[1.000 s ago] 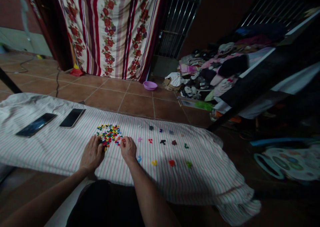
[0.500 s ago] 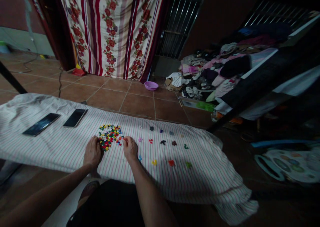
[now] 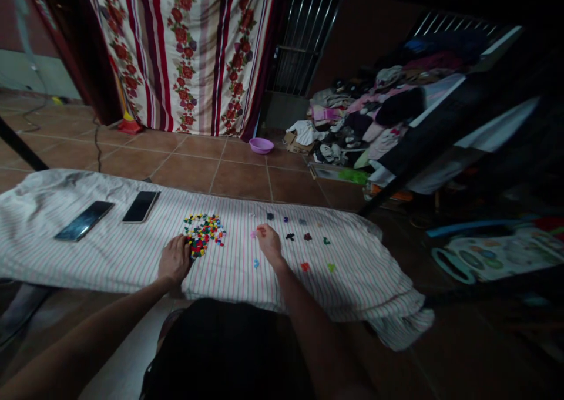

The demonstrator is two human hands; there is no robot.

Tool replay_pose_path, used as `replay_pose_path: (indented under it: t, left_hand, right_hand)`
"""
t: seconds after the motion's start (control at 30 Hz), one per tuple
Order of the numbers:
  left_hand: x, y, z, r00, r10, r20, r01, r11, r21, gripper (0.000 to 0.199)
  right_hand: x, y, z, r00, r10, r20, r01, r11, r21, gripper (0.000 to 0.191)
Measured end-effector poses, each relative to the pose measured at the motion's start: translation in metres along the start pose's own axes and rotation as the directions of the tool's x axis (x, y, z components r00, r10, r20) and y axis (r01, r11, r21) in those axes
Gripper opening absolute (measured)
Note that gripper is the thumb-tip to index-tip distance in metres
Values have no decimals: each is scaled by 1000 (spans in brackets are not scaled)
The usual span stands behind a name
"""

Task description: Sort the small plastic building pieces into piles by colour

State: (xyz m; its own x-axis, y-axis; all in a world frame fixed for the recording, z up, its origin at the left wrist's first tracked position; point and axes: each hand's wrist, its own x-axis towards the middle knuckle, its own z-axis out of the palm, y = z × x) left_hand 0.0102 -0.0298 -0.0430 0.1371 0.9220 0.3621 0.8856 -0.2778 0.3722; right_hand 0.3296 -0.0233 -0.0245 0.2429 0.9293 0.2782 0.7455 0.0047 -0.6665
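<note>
Lying beside left grip (image 3: 175,259): pieces (image 3: 198,245).

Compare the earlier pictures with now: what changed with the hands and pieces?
The right hand moved rightward from the mixed pile to beside the pink pieces; whether it holds or released anything is unclear. The left hand stayed at the pile's left edge; both phones stayed put.

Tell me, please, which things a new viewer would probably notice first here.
The eye would likely go first to the striped, flowered curtain at the upper left. Next comes the mixed pile of bright little pieces on the striped cloth, with the left hand at its near left edge. Right of the pile, the right hand is beside a small pink cluster.
</note>
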Motion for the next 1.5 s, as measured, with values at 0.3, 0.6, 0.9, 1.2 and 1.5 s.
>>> replay_pose_path:
  t: [0.3,0.6,0.9,1.2,1.5]
  left_hand:
    - [-4,3,6,997,-39,-67,45,995,93,42]
    - [-5,-5,14,996,-45,-77,51,996,77,39]
    - [-4,-7,21,987,-27,-156,46,992,121,45]
    - [-4,-5,19,985,-22,-170,41,993,107,46]
    - [-3,-1,14,990,-37,-138,55,990,132,47]
  right_hand:
    - [6,13,-11,995,101,-8,-101,985,-139,16]
    - [12,-4,7,970,173,171,-118,949,-293,18]
    - [10,-10,8,958,215,191,-145,935,-323,25]
    - [3,-6,13,970,198,140,-147,939,-311,30]
    - [4,-3,17,977,187,103,-152,948,-279,25]
